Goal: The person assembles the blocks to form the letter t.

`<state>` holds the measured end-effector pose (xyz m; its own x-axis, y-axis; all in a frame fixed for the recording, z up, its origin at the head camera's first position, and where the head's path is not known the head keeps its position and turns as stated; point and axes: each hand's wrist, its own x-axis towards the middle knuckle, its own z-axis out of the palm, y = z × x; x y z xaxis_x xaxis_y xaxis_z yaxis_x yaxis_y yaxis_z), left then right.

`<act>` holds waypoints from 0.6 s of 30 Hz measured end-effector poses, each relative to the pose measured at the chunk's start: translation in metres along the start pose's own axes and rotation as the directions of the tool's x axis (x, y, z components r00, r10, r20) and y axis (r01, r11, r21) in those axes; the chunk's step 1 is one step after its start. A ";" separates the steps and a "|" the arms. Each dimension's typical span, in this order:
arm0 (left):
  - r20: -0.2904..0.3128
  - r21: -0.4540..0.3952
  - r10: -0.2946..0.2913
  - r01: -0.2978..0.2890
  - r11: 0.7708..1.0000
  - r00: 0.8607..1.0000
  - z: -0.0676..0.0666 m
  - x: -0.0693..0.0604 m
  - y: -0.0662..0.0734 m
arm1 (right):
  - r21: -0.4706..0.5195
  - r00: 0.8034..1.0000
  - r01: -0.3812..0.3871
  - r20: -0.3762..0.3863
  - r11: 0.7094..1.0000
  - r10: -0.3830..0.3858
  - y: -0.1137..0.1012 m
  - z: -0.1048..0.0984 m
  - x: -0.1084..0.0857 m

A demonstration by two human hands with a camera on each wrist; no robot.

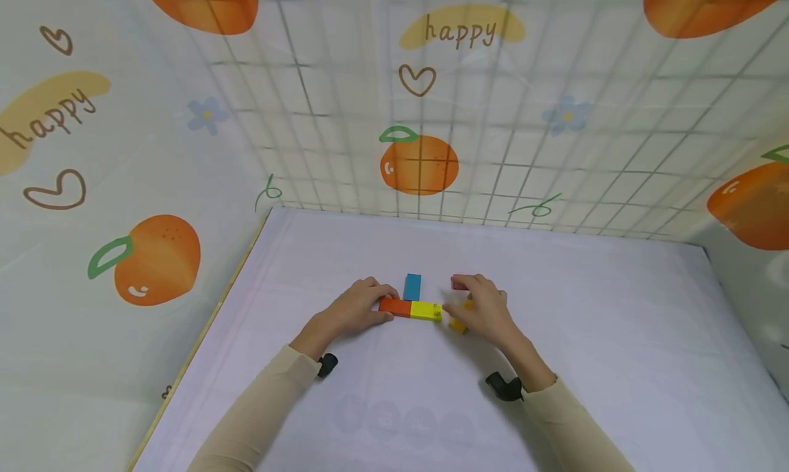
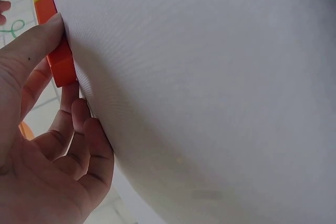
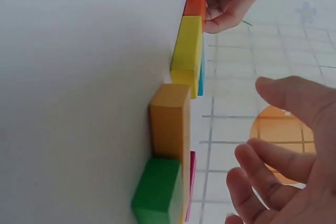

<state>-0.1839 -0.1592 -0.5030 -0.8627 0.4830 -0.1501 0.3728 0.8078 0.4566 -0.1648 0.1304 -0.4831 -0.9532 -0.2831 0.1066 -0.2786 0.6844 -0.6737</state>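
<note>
In the head view my left hand (image 1: pixel 355 307) pinches an orange-red block (image 1: pixel 394 307) between thumb and fingers. The block lies flat on the table, its right end against a yellow block (image 1: pixel 427 312). Behind these two lies a blue block (image 1: pixel 412 287). My right hand (image 3: pixel 283 156) hovers with parted fingers and holds nothing. Beneath it, in the right wrist view, are an orange-yellow block (image 3: pixel 170 114) and a green block (image 3: pixel 157 190); a thin strip of a magenta block (image 3: pixel 191 182) shows behind them. The green block is hidden in the head view.
The white table (image 1: pixel 345 417) has a yellowish left edge (image 1: pixel 203 342). Behind it hangs a pale cloth (image 1: pixel 345 150) printed with oranges, hearts and grid lines. A black wrist device (image 1: pixel 504 387) sits by the right sleeve, another (image 1: pixel 328 365) by the left.
</note>
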 end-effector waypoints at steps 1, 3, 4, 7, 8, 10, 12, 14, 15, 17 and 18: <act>0.001 0.000 -0.001 0.001 1.000 1.000 0.000 0.000 0.000 | 0.008 1.000 -0.007 -0.006 1.000 0.007 0.001 0.000 -0.002; 0.003 -0.001 -0.005 0.005 1.000 1.000 0.000 0.001 0.000 | 0.020 1.000 -0.022 -0.017 1.000 0.022 0.003 -0.001 -0.006; 0.003 -0.002 -0.006 0.006 1.000 1.000 0.000 0.001 0.000 | 0.028 0.999 -0.027 -0.022 0.999 0.028 0.004 -0.001 -0.007; 0.004 -0.007 -0.010 0.010 1.000 1.000 0.000 0.001 0.000 | 0.039 0.998 -0.036 -0.040 0.999 0.038 0.007 -0.002 -0.013; 0.003 -0.007 -0.011 0.011 1.000 1.000 0.000 0.001 0.000 | 0.040 0.998 -0.041 -0.046 0.998 0.043 0.009 -0.002 -0.015; 0.003 -0.004 -0.014 0.014 1.000 1.000 0.000 0.001 0.001 | 0.038 0.997 -0.052 -0.053 0.998 0.054 0.011 -0.002 -0.018; 0.001 -0.003 -0.014 0.014 1.000 1.000 -0.001 0.000 0.001 | 0.036 0.996 -0.069 -0.059 0.997 0.071 0.014 -0.002 -0.020; 0.000 -0.001 -0.013 0.013 1.000 1.000 -0.001 0.000 0.001 | 0.033 0.994 -0.089 -0.064 0.995 0.091 0.016 -0.003 -0.022; -0.002 0.000 -0.011 0.011 1.000 1.000 -0.001 0.000 0.002 | 0.029 0.993 -0.096 -0.067 0.995 0.098 0.017 -0.003 -0.023; -0.004 0.001 -0.008 0.008 1.000 1.000 -0.001 0.000 0.001 | 0.029 0.990 -0.116 -0.072 0.993 0.118 0.019 -0.004 -0.025; -0.005 0.004 -0.007 0.007 1.000 1.000 -0.001 0.000 0.001 | 0.029 0.989 -0.126 -0.073 0.992 0.127 0.020 -0.004 -0.025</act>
<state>-0.1833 -0.1585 -0.5016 -0.8670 0.4756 -0.1486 0.3683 0.8126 0.4518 -0.1468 0.1540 -0.4965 -0.9869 -0.1440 0.0725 -0.1530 0.6946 -0.7029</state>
